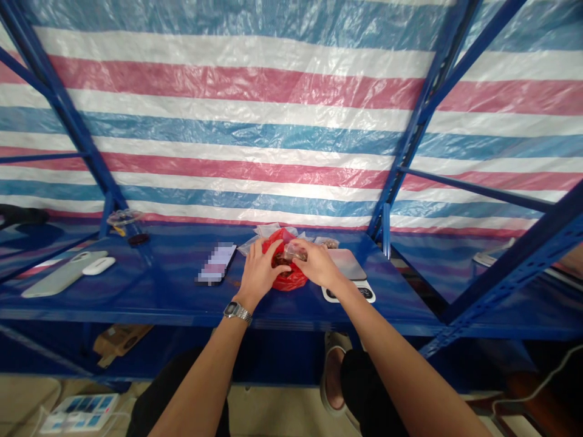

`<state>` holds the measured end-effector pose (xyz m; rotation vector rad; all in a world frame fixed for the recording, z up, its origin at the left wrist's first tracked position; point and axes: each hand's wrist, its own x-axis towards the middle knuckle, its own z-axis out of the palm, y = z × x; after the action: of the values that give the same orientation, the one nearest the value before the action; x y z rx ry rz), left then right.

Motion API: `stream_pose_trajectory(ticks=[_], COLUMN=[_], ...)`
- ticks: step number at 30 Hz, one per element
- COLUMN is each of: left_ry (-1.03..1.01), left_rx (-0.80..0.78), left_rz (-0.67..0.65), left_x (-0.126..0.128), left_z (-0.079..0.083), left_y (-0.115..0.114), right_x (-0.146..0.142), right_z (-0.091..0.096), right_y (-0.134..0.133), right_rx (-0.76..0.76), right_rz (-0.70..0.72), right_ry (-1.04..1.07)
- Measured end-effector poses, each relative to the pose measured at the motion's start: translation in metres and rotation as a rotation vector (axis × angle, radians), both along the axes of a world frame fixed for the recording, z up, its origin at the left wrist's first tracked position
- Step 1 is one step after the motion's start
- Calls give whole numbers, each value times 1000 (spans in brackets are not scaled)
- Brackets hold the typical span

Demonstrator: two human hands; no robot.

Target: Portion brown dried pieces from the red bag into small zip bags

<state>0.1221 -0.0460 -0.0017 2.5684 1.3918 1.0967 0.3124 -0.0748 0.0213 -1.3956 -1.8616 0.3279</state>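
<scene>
left hand (257,273): clamped on red plastic bag (291,280) | right hand (315,262): pinching clear plastic cup (294,252) above bag

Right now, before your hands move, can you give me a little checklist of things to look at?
1. The right hand pinches the small clear plastic cup: ok.
2. The left hand is on the red plastic bag: ok.
3. The bag's mouth is open, with dark brown pieces showing inside: ok.
4. The cup's contents are visible: cannot tell.
5. The digital scale's display is readable: cannot tell, it's too small.
6. The phone lies apart from the bag: ok.
</scene>
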Motion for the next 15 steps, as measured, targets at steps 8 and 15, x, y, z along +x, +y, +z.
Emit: stream_pose_trajectory(ticks=[8,15], left_ry=[-181,-220], left_rx=[-9,4], left_rz=[15,40], left_x=[-7,-10], left_z=[3,-2], left_y=[0,7], right_x=[44,97], right_z=[3,14], right_y=[2,-19], right_rx=[-193,-208], right_rz=[108,45], right_ry=[519,456])
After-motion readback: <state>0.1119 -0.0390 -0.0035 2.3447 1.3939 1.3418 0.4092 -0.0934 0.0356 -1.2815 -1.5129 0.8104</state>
